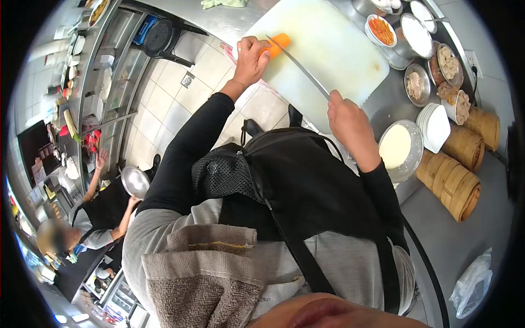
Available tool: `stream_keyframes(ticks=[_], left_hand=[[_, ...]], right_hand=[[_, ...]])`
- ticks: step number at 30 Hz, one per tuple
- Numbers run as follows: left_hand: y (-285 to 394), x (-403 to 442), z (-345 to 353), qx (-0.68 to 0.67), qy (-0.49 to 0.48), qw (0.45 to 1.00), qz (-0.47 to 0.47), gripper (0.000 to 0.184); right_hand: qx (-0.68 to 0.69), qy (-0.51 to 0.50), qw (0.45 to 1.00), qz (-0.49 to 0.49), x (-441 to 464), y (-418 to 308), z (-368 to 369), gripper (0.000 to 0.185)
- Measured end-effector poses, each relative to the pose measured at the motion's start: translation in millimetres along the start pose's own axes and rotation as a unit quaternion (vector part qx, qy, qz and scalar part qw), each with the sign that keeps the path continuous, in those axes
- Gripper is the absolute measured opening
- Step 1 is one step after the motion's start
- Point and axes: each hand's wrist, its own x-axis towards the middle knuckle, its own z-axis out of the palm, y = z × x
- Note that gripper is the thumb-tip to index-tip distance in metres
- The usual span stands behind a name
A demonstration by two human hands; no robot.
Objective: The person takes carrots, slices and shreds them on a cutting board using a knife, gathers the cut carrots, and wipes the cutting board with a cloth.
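My left hand [252, 61] is closed around a thick orange piece of carrot [281, 42], pressing it against the white cutting board [328, 60] near its left edge. In my right hand [350, 121] is the handle of a kitchen knife [306, 74], my fingers wrapped round it. The blade slants up and left across the board, its tip end at the carrot. Whether the edge has entered the carrot I cannot tell.
Right of the board stand a bowl of orange strips [381, 30], a bowl of pale yellow liquid [396, 147], stacked white dishes [433, 127] and bamboo steamers [449, 186]. At left, another person [98, 208] holds a metal bowl [135, 182] beside shelving [101, 71].
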Motion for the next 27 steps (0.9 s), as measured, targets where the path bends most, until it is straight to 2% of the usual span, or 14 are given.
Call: stream_keyframes(ticks=[8, 15, 20, 24, 27], left_hand=[[-7, -1, 6, -0.001, 0.017, 1.0, 0.023, 0.026], [-18, -1, 8, -0.026, 0.013, 0.999, 0.034, 0.028], [-22, 3, 7, -0.041, 0.008, 0.999, 0.009, 0.03], [-22, -2, 8, -0.043, 0.0, 0.999, 0.02, 0.031], [-20, 0, 3, -0.058, -0.006, 0.998, -0.021, 0.036]], right_hand=[[-0.022, -0.078, 0.997, 0.018, 3, -11, 1, 0.017], [-0.031, -0.089, 0.995, -0.01, 26, -13, 8, 0.014], [-0.012, -0.087, 0.996, -0.021, 53, -4, 30, 0.02], [0.029, -0.046, 0.998, -0.034, 80, 2, 68, 0.02], [0.076, -0.012, 0.996, -0.048, 93, 1, 90, 0.02]])
